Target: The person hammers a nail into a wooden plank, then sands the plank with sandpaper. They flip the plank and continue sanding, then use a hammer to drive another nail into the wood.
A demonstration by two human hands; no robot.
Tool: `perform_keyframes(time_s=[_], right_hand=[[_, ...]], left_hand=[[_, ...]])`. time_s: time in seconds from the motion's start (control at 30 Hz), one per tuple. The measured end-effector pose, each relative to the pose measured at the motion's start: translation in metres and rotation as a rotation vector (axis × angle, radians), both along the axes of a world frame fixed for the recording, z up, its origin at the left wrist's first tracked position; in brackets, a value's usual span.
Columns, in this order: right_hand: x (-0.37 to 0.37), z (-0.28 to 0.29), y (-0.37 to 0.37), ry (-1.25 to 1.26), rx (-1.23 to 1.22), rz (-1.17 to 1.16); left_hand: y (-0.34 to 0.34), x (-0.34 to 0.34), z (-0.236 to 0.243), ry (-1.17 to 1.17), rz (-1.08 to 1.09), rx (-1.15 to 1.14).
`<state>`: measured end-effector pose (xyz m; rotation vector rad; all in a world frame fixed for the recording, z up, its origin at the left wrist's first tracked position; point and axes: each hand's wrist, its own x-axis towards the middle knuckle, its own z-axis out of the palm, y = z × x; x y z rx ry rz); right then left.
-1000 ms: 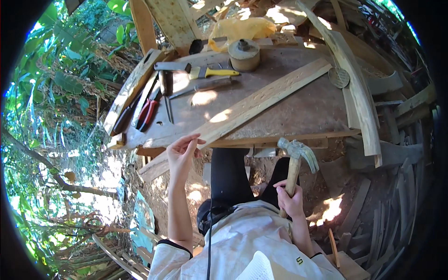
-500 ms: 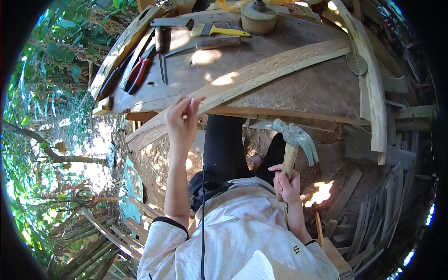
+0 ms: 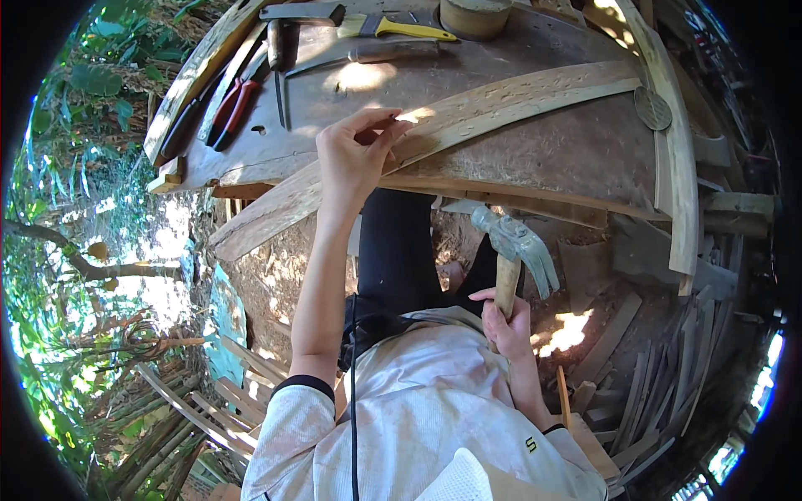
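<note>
A long wooden plank [image 3: 510, 96] lies slantwise across the brown wooden workbench [image 3: 543, 167], its lower left end jutting past the front edge. Over the plank's middle is my left hand [image 3: 355, 159], thumb and fingertips pinched together. Whatever is between them, if anything, is too small to make out. My right hand [image 3: 508, 327] wraps round the wooden handle of a claw hammer [image 3: 511, 238]. The hammer is held upright in front of my body, below the bench edge, its metal head up and its claw towards the right.
Red-handled pliers [image 3: 232, 113], a yellow-handled brush [image 3: 405, 29] and a wooden-handled tool [image 3: 393, 52] lie at the bench's far left and back. A round block [image 3: 476, 18] stands behind. Wooden strips [image 3: 672, 159] line the right edge; more are piled on the ground at right.
My left hand has moved up and to the right, further over the plank, still pinched. The hammer in my right hand has shifted slightly to the left. The view has tilted a little.
</note>
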<state>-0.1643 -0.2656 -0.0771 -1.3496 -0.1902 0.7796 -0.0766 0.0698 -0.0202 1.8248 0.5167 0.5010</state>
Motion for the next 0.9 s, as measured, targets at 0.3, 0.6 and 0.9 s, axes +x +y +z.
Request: perform_keyframes(time_s=[0.3,0.6,0.9], right_hand=[[0.003,0.002,0.005,0.066,-0.015,0.029],[0.004,0.0,0.008,0.023,-0.078,0.053],[0.004,0.002,0.01,0.045,-0.023,0.069]], left_hand=[[0.014,0.018,-0.003,-0.047,-0.011,0.186],[0.012,0.015,-0.005,-0.065,-0.044,0.233],[0.011,0.015,-0.006,-0.059,-0.056,0.264]])
